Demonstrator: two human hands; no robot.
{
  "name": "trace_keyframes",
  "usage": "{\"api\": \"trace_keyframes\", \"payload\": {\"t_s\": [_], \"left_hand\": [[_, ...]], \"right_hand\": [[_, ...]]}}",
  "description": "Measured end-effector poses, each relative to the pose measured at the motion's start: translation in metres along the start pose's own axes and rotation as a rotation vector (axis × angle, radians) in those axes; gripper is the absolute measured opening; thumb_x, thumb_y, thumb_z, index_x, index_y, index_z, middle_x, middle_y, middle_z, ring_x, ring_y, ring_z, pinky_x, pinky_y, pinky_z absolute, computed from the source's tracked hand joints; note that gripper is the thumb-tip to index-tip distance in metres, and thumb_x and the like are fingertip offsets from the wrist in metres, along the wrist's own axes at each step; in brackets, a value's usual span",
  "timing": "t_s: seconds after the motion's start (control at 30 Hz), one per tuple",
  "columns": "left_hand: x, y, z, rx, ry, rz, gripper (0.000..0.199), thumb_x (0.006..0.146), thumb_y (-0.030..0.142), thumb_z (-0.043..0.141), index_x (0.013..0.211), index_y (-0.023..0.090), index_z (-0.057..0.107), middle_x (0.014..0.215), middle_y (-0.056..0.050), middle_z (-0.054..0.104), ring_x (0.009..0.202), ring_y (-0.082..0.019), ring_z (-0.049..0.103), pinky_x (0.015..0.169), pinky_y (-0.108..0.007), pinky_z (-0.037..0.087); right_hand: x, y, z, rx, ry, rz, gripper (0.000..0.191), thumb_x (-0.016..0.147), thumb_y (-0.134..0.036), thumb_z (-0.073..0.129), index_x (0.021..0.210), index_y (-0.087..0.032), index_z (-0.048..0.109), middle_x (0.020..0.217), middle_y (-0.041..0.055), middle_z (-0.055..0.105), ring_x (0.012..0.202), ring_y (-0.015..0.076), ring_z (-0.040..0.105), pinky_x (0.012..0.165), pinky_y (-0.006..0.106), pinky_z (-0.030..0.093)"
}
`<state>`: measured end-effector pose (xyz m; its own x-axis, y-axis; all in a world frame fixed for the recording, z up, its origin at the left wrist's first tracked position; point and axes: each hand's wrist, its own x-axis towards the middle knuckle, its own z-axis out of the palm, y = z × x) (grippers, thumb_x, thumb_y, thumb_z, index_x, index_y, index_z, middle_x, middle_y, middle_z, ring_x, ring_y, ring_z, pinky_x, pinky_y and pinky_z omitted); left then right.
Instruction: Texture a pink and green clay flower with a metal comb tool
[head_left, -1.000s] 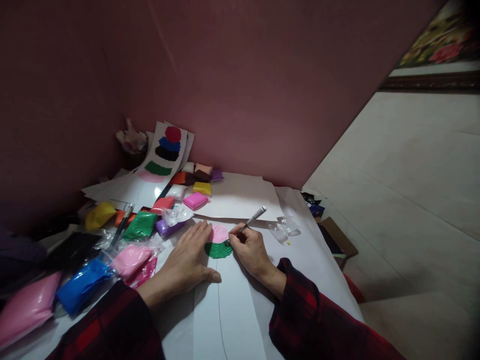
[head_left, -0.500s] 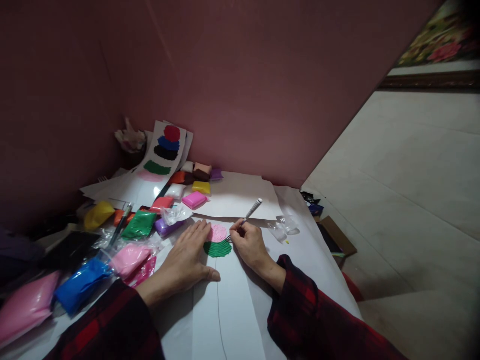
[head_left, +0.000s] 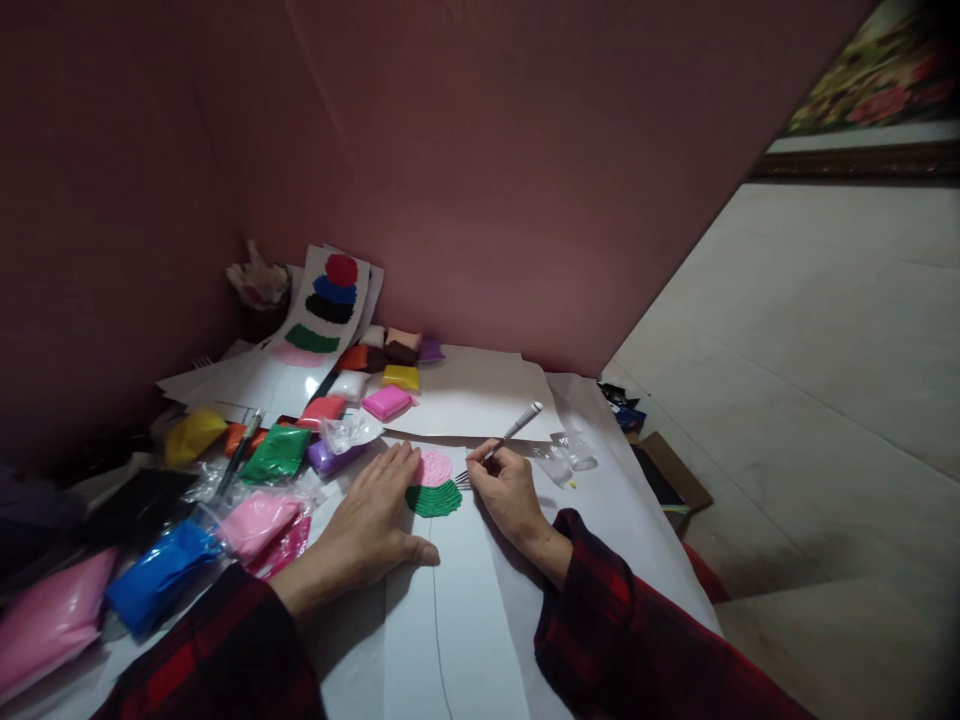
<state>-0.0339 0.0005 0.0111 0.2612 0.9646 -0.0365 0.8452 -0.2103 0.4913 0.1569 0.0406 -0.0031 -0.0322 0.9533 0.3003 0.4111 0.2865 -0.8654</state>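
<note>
No text, label, brand, number or sign can be read anywhere in the frame.

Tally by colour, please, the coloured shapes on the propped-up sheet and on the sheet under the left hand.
Pink: 2, pink patch and pink disc
Green: 2, green patch and green band
Red: 1, red patch
Blue: 1, blue patch
Black: 1, black patch
Total: 7
</note>
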Motion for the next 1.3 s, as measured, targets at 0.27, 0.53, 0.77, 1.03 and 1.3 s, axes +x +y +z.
{"api": "trace_keyframes", "payload": {"t_s": [0.27, 0.53, 0.77, 1.03, 1.3], "left_hand": [[0.0010, -0.0055, 0.0046, -0.028, 0.027, 0.026, 0.107, 0.057, 0.046, 0.082, 0.147, 0.016, 0.032, 0.158, -0.021, 0.025, 0.147, -0.037, 0.015, 0.118, -0.054, 0.018], [0.0013, -0.0003, 0.0004, -0.034, 0.005, -0.002, 0.107, 0.057, 0.043, 0.083, 0.147, 0.015, 0.032, 0.158, -0.021, 0.025, 0.147, -0.038, 0.014, 0.119, -0.054, 0.018], [-0.0004, 0.0008, -0.0021, -0.029, -0.008, -0.001, 0.107, 0.059, 0.042, 0.082, 0.148, 0.013, 0.031, 0.158, -0.021, 0.023, 0.147, -0.038, 0.013, 0.118, -0.054, 0.018], [0.0007, -0.0023, 0.0016, -0.020, -0.001, 0.011, 0.108, 0.058, 0.046, 0.083, 0.148, 0.014, 0.031, 0.158, -0.021, 0.023, 0.147, -0.038, 0.014, 0.118, -0.054, 0.018], [0.0015, -0.0075, 0.0058, -0.058, 0.048, 0.035, 0.105, 0.057, 0.044, 0.083, 0.146, 0.020, 0.033, 0.158, -0.019, 0.027, 0.146, -0.039, 0.017, 0.117, -0.056, 0.019]], "right_hand": [[-0.0020, -0.0057, 0.0002, -0.029, -0.036, -0.022, 0.013, 0.078, -0.022, 0.053, 0.068, -0.016, 0.060, 0.058, 0.0008, 0.060, 0.052, 0.0127, 0.051, 0.053, 0.023, 0.041], [-0.0012, -0.0078, 0.0003, -0.086, -0.071, -0.059, 0.015, 0.077, -0.018, 0.051, 0.066, -0.017, 0.060, 0.060, 0.0012, 0.061, 0.055, 0.0135, 0.054, 0.056, 0.024, 0.042], [-0.0002, -0.0056, 0.0017, -0.116, -0.022, -0.074, 0.015, 0.078, -0.019, 0.050, 0.067, -0.017, 0.059, 0.059, 0.0006, 0.060, 0.053, 0.0133, 0.053, 0.055, 0.024, 0.041], [-0.0042, -0.0034, -0.0019, -0.011, -0.032, -0.052, 0.012, 0.077, -0.021, 0.052, 0.067, -0.017, 0.059, 0.058, -0.0012, 0.058, 0.052, 0.0126, 0.051, 0.055, 0.024, 0.042], [-0.0080, -0.0063, -0.0046, -0.051, -0.066, -0.070, 0.013, 0.075, -0.020, 0.052, 0.065, -0.017, 0.058, 0.058, -0.0006, 0.059, 0.053, 0.0124, 0.051, 0.055, 0.024, 0.041]]}}
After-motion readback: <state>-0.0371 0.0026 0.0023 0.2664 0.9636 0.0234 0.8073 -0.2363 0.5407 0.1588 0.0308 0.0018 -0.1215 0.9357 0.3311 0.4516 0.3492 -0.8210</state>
